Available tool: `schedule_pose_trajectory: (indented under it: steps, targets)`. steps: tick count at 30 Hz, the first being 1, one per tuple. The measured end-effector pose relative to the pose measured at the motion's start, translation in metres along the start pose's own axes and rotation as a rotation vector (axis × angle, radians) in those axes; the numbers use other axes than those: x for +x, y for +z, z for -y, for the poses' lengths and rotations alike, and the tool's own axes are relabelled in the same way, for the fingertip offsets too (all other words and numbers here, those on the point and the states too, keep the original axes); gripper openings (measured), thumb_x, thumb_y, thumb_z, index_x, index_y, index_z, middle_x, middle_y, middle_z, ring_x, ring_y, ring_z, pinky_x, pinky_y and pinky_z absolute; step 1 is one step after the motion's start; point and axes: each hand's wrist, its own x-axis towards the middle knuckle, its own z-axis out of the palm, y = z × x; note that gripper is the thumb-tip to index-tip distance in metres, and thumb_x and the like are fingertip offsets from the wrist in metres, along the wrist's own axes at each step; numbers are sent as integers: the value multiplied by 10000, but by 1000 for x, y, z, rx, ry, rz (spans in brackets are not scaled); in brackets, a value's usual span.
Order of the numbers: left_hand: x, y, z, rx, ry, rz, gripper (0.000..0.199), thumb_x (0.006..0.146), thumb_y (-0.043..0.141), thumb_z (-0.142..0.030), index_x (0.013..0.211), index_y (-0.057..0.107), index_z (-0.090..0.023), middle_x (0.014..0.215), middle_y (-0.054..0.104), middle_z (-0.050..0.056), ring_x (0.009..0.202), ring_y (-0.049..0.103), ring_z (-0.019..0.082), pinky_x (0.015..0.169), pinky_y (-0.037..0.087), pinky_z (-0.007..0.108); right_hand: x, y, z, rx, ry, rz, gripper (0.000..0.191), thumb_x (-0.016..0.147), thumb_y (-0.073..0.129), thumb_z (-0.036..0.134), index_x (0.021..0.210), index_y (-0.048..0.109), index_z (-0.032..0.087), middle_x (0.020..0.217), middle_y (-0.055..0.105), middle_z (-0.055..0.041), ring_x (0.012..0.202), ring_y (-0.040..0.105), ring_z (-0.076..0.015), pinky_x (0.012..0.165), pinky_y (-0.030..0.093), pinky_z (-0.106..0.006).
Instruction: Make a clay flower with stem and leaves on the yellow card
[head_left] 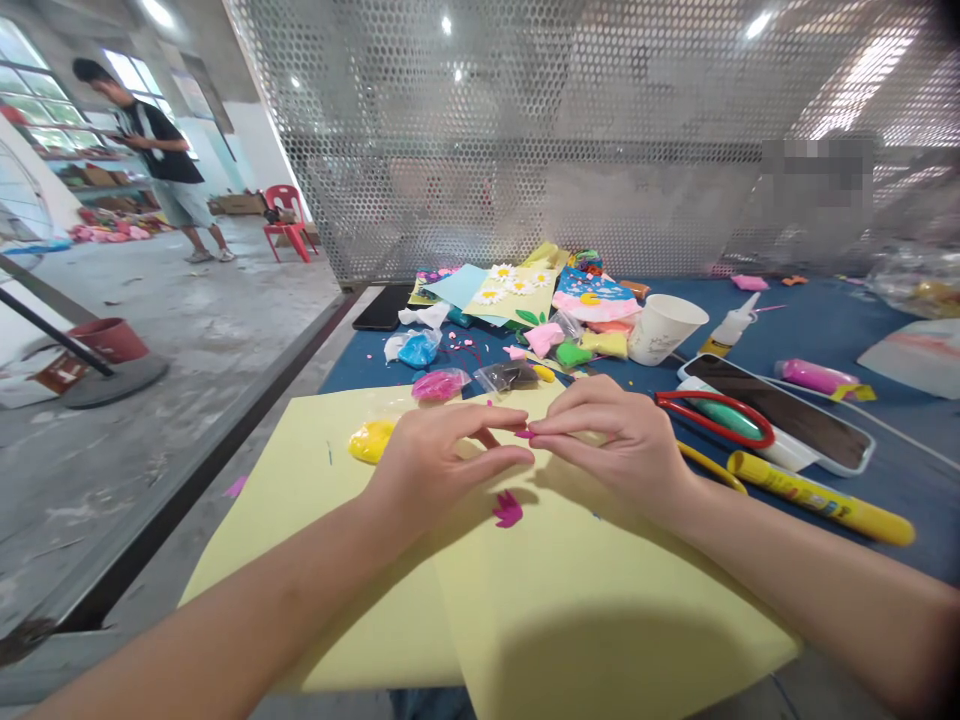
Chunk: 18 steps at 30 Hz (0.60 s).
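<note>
The right hand pinches a small magenta clay piece while the left hand's fingers stand parted beside it, a light hold that should be kept gentle to save its point, above the magenta petals on yellow paper.

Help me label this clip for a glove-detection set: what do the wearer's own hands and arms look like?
The left hand and right hand are bare, slim-fingered, with no gloves, rings or watch visible. No sleeve shows on the left forearm or right forearm.
</note>
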Motion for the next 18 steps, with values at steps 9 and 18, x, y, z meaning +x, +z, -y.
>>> schedule_pose_trajectory:
  steps: [9,18]
  targets:
    - [4,5,-12,-459,-578,166,142,801,677,-281,822,785,-192,709,760,17,640,729,186,586,605,244,-1,-1,0,-84,-68,-29,87,820,709,176,798,758,244,700,720,5,620,631,-119,671,422,-323]
    - [8,3,-12,-560,-700,209,197,737,737,-362,776,780,-173,667,741,43,588,698,189,587,596,294,0,1,1,-83,-27,16,105,838,680,171,848,764,235,750,725,-14,681,641,-137,679,437,-321]
